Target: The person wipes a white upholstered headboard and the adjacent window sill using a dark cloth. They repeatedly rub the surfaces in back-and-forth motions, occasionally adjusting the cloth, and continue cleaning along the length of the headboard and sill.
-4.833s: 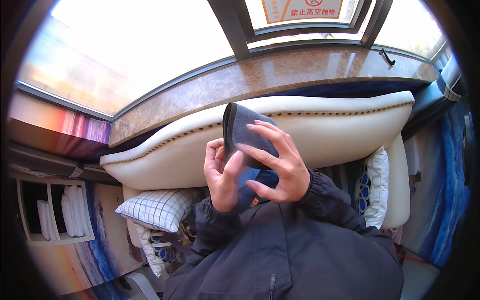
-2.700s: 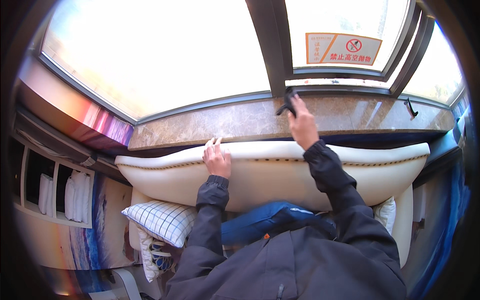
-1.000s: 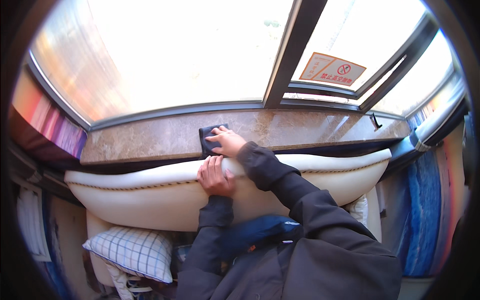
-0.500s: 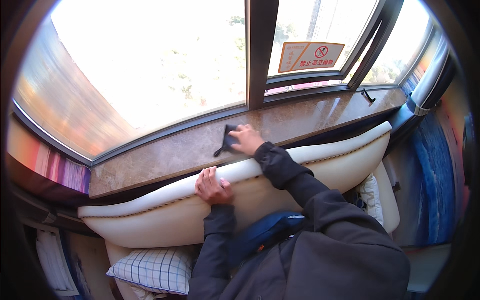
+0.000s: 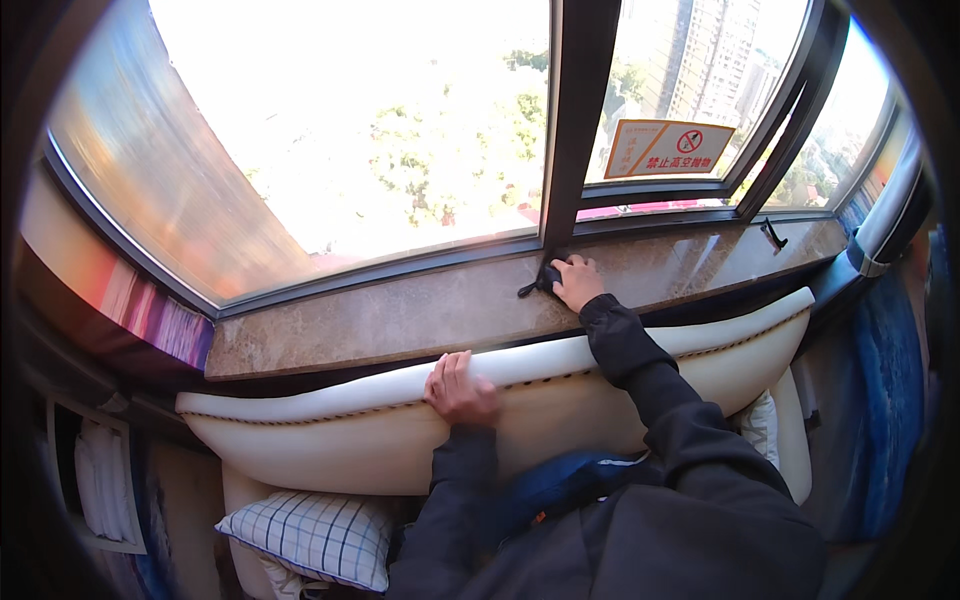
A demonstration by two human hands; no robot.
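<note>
My right hand (image 5: 577,282) presses a black cloth (image 5: 549,275) against the brown marble windowsill (image 5: 400,312), close to the foot of the upright window frame. A short dark loop (image 5: 526,291) sticks out of the cloth on its left; most of the cloth is hidden under my fingers. My left hand (image 5: 462,390) is closed over the top edge of a cream sofa back (image 5: 560,420), its fingers hooked over the far side and its thumb side blurred. Dark sleeves cover both my forearms.
Large window panes (image 5: 400,150) rise behind the sill, with a warning sticker (image 5: 670,149) on one. A black window handle (image 5: 773,235) stands near the sill's right end. A checked pillow (image 5: 310,535) lies at lower left. A pale pipe (image 5: 890,205) runs at the right.
My right hand has moved the cloth along the sill toward the window frame. My left hand stays on the sofa back. The whole view has shifted, with more of the buildings outside showing.
</note>
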